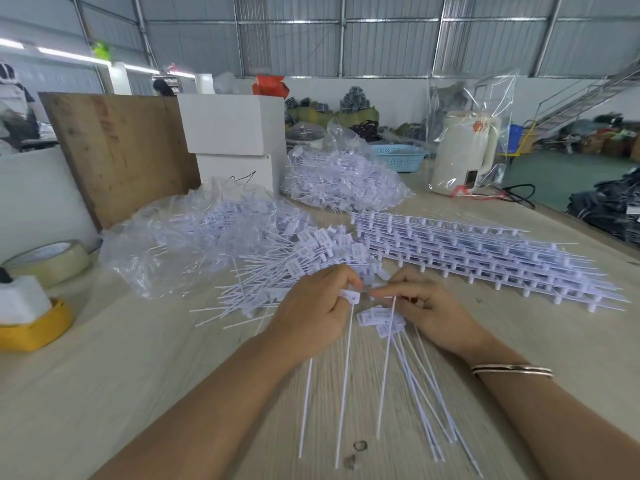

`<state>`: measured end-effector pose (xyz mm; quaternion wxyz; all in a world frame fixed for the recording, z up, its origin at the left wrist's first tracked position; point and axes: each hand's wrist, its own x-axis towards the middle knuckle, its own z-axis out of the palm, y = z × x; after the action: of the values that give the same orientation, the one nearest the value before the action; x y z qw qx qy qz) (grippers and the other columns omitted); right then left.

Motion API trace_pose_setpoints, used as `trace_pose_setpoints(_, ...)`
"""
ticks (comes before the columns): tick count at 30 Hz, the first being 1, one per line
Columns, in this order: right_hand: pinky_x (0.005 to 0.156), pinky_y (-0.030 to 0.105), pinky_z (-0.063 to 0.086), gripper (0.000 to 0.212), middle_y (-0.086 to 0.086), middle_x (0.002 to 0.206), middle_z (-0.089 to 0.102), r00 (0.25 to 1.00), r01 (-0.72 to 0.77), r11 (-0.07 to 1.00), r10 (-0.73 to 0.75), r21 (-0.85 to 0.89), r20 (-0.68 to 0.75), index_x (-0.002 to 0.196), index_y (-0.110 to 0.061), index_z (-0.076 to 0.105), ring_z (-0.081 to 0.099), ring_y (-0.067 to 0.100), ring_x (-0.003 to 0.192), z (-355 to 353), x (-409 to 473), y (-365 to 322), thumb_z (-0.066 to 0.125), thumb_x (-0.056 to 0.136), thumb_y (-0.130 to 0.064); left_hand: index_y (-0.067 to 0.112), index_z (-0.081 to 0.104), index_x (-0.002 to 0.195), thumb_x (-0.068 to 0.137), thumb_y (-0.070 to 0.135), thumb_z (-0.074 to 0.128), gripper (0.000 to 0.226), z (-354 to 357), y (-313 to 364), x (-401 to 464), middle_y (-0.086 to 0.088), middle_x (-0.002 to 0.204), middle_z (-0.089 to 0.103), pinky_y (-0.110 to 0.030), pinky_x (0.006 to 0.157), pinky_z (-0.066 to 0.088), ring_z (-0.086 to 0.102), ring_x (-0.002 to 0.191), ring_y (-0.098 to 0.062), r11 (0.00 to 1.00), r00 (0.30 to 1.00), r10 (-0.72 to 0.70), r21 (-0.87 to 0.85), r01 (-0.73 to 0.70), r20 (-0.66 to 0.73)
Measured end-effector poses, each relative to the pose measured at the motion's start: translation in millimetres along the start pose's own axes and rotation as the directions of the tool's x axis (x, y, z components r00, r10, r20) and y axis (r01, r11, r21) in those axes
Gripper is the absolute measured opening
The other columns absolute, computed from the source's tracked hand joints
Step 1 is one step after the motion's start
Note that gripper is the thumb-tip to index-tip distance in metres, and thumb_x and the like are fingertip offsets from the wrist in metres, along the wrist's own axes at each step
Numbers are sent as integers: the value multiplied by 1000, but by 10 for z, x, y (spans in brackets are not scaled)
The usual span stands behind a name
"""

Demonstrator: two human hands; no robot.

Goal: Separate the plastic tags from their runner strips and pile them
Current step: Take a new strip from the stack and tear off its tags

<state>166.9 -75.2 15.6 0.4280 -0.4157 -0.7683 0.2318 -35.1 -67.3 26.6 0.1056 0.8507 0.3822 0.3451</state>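
My left hand [311,306] grips white plastic tags [350,296] by their heads, their long tails hanging toward me. My right hand [422,306] pinches a runner strip piece [379,293] with several tags [381,318] still on it, tails fanned over the table. Both hands meet at the table's middle. A loose pile of separated tags [291,268] lies just beyond my left hand. A stack of unseparated runner strips [485,254] stretches to the right.
Clear bags of tags lie at the left [194,233] and back [343,178]. Tape rolls [48,261], a yellow dispenser [34,327], white boxes [235,126], a wooden board [117,147], a bagged kettle [464,154] and a blue basket [398,155] ring the table [138,393].
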Motion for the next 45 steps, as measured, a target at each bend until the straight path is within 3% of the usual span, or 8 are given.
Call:
trace_pose_setpoints(4,70,10,35,56,1,84,50,993,-59,998,58,9,101,104,-17,66,48,-3,76,27,6,11,41,79,26,21,47,120,95,9,39,29,69,-70,9,9,114,49,-22,80,35,48,104,-10,996,993,-87,-30,89,78)
trace_pose_setpoints(10,92,43,36,45,-1,93,58,1000,-4,991,5,-132,5,80,-27,72,50,24,96,28,7,63,41,76,6,17,39,131,99,16,37,32,176,-79,-1,1,132,45,-22,91,34,43,116,-10,999,988,-36,-26,40,151)
trace_pose_setpoints(16,82,33,36,25,-21,93,49,986,151,938,-165,-311,-20,100,-22,53,48,-3,87,67,-16,-3,62,77,-15,18,39,134,99,21,40,34,169,-17,-11,-2,126,54,-32,83,43,54,106,-20,1000,999,15,9,-15,36)
trace_pose_setpoints(22,79,40,40,17,-14,75,60,975,199,899,-223,-390,-18,90,-19,67,56,5,71,89,1,-17,62,80,-31,23,36,134,99,27,38,35,209,24,-22,1,124,57,-37,85,47,58,105,-17,999,995,5,-32,-1,101)
trace_pose_setpoints(28,70,48,48,12,-7,80,67,957,190,888,-263,-418,-125,87,-13,72,61,12,73,37,25,-7,75,76,-11,28,50,82,99,33,37,22,148,-35,37,9,71,54,-33,67,44,54,70,-15,992,991,-124,5,124,40)
trace_pose_setpoints(34,76,16,26,18,-21,81,59,959,208,826,-276,-524,-55,95,-24,71,44,-6,76,58,27,-13,65,79,-31,31,50,81,96,31,44,16,135,-119,38,13,68,49,-28,57,34,45,60,-2,991,989,-130,24,129,72)
trace_pose_setpoints(41,72,38,47,13,-3,81,69,985,94,966,-125,-239,-116,91,-19,73,60,18,78,51,35,40,64,84,-25,9,59,98,98,21,44,18,148,-70,68,9,80,49,-24,66,34,45,73,-7,999,999,30,-45,-29,18)
trace_pose_setpoints(45,62,18,35,36,3,55,49,975,96,988,-118,-124,-187,59,-7,56,42,8,57,45,44,56,53,90,-27,6,58,98,94,16,52,13,148,-13,58,8,82,49,-25,66,29,44,71,-8,987,987,160,6,-160,-27)
